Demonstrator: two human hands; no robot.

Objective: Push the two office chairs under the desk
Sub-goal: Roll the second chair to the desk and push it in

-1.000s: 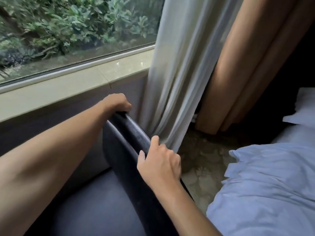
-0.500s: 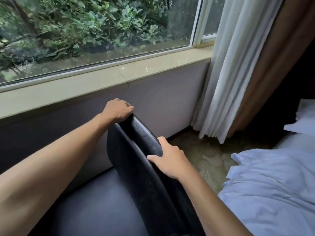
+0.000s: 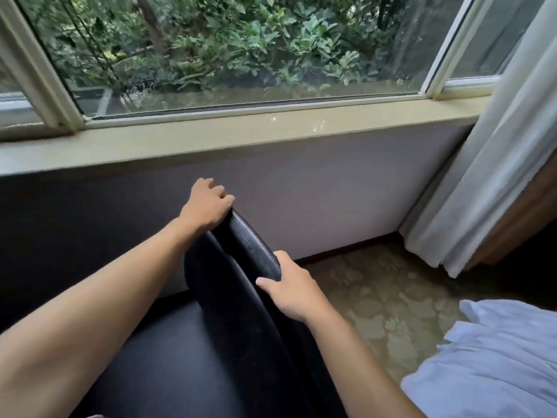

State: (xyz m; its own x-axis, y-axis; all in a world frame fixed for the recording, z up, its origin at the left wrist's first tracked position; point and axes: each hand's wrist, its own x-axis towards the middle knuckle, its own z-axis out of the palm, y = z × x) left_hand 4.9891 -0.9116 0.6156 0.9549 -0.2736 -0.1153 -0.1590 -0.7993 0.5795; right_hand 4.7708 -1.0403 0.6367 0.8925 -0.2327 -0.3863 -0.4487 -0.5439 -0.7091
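My left hand (image 3: pixel 208 203) and right hand (image 3: pixel 291 289) both grip the chair (image 3: pixel 241 285) backrest's top edge, fingers curled closed. Chair stands on the carpet (image 3: pixel 388 300), near the wall below the sill (image 3: pixel 241 131).

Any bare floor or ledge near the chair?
Free: carpet between chair back, wall, curtain and bedding; the sill is bare. Crowded: chair top edge, gripped by left hand and right hand.

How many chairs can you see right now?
1. A black chair sits by the wall under the window, its backrest gripped by the left hand and right hand. The second chair is out of view.
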